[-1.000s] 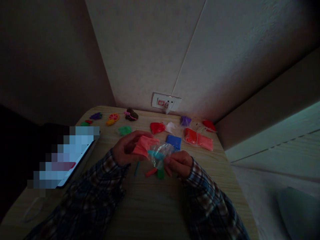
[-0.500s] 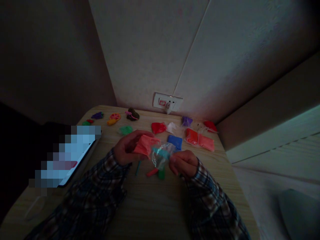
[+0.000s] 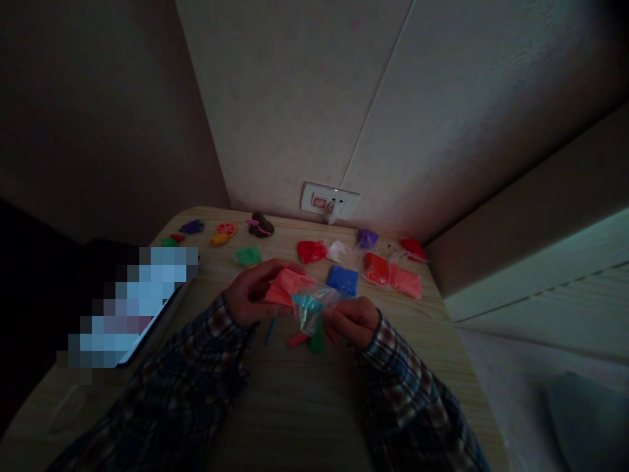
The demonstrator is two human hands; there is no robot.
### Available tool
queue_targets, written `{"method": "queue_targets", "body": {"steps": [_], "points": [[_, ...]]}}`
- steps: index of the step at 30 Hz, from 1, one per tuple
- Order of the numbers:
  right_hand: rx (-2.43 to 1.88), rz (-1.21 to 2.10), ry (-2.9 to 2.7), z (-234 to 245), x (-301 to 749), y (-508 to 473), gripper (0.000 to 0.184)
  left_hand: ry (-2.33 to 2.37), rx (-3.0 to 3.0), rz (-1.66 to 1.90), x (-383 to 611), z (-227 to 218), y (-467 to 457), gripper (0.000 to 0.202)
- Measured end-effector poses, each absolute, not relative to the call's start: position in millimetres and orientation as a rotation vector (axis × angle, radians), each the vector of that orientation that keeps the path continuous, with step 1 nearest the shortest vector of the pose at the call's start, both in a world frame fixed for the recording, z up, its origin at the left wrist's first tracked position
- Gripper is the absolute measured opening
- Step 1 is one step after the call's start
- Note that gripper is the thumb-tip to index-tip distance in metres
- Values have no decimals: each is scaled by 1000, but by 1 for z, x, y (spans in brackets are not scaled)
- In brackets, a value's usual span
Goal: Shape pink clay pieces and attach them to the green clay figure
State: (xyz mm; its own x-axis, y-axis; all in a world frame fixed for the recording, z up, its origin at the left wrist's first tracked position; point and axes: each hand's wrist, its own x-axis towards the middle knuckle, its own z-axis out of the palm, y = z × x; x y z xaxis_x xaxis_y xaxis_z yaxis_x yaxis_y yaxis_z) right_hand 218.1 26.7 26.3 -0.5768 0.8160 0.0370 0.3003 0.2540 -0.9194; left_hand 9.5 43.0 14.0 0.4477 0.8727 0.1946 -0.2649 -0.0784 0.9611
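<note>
My left hand (image 3: 250, 294) is closed around a coral-pink packet of soft clay (image 3: 289, 286), fingers above and thumb below. A clear plastic bag (image 3: 307, 319) spreads from the packet's right side. My right hand (image 3: 354, 321) pinches a turquoise plastic tool (image 3: 308, 303), whose flat end lies at the bag beside the clay; whether it is inside the bag I cannot tell. Below the hands, a red stick-like piece (image 3: 297, 339), a green piece (image 3: 317, 339) and a thin blue stick (image 3: 270, 332) lie on the wooden table (image 3: 304, 406).
Beyond my hands are a blue clay packet (image 3: 343, 280), a red packet (image 3: 311, 252), a purple packet (image 3: 367, 238) and a green one (image 3: 248, 255). Small clay figures, including a brown one (image 3: 260, 225), line the back left. A lit tablet (image 3: 142, 308) rests left. A wall socket (image 3: 329, 200) is behind.
My right hand has moved slightly left, bringing the turquoise tool closer to the pink clay. The bag has bunched up between the hands. My left hand stays almost in place.
</note>
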Motion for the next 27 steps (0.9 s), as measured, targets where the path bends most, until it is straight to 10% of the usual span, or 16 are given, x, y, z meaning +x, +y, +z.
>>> {"method": "queue_targets", "body": {"steps": [27], "points": [[-1100, 1292, -1724, 15, 214, 29, 51, 617, 1262, 1072, 12, 7, 46, 47]]}}
